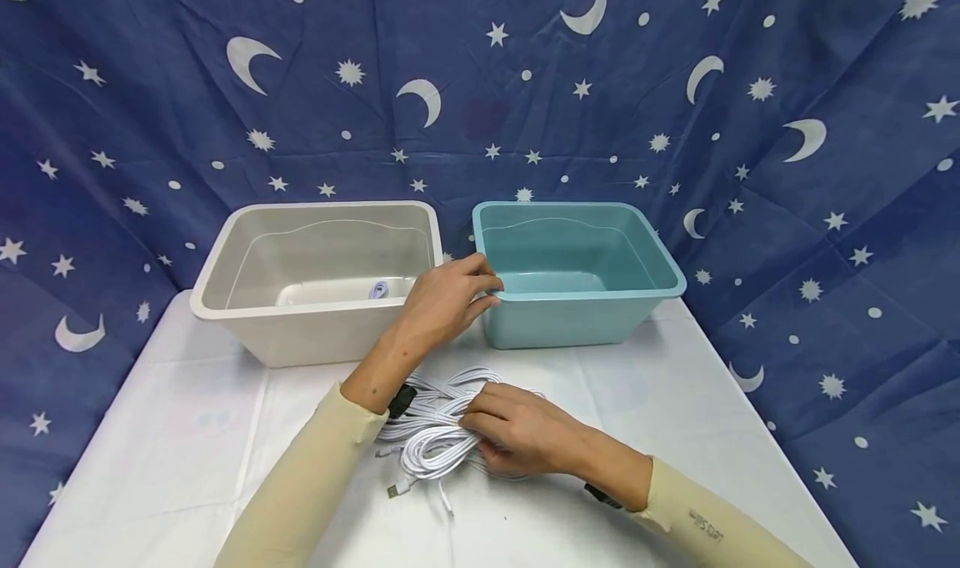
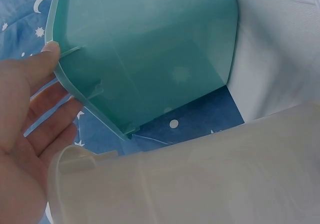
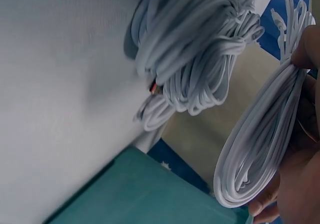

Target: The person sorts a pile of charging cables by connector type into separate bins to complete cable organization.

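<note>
My left hand (image 1: 450,293) reaches over to the near left corner of the teal bin (image 1: 577,322) and pinches its rim. In the left wrist view the thumb lies on that rim, with the other fingers bent below it. Over a pile of white cables (image 1: 420,418) is my right hand (image 1: 525,430). It pinches a looped white USB cable (image 3: 255,144) near one end, and the loops hang apart from the bundles in the right wrist view. A USB plug (image 1: 397,490) sticks out at the pile's front.
Left of the teal bin stands a light grey bin (image 1: 300,339) with a small coiled cable (image 1: 378,289) inside. Both bins are on a white tablecloth (image 1: 187,434). A blue curtain (image 1: 480,67) with moons and stars hangs behind and at the sides.
</note>
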Demonstrator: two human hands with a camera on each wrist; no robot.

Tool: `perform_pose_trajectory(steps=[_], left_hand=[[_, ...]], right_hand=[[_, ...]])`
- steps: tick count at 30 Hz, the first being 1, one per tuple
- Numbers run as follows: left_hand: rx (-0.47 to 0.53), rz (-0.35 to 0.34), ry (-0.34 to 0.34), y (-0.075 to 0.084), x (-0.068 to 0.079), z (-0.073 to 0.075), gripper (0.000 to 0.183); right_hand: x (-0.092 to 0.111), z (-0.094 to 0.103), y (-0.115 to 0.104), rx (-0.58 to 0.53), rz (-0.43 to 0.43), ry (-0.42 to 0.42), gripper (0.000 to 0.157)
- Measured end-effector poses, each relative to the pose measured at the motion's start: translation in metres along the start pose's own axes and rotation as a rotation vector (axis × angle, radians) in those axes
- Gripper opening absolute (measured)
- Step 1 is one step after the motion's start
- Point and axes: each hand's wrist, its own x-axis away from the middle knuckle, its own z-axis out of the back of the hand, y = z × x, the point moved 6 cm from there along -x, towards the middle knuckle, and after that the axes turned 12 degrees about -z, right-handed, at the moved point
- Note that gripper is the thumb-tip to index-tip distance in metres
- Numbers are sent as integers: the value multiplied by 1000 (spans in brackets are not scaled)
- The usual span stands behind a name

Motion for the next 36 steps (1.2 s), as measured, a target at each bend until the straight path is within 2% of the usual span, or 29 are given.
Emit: perform_pose_trajectory(steps=[8, 21, 30, 36], left_hand=[[0, 0, 3, -1, 0, 2, 22], [-1, 3, -7, 0, -1, 0, 21], [3, 1, -5, 2, -1, 0, 21], [1, 5, -10, 1, -1, 0, 20]], right_hand=[[0, 17, 7, 2, 20, 31, 31], [3, 50, 19, -20, 24, -15, 35], [2, 80, 31, -6, 8, -8, 36], [0, 97, 43, -56, -31, -22, 37]])
